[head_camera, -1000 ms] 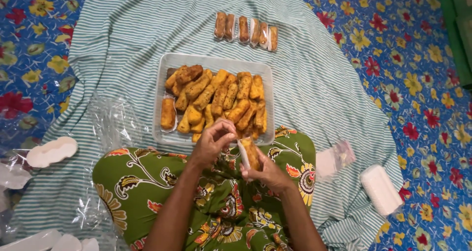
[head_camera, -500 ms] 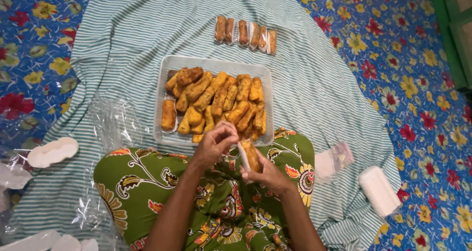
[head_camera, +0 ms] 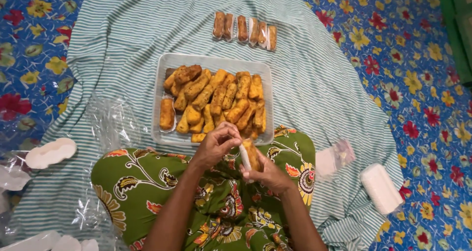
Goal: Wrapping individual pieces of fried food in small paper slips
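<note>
Golden-brown fried roll (head_camera: 252, 152) stands nearly upright in a small clear wrapper, held by the right hand (head_camera: 268, 175) with fingers curled around its lower end. The left hand (head_camera: 216, 145) pinches the top, just beside it, above the green lap.

head cam, looking steeply down, close
</note>
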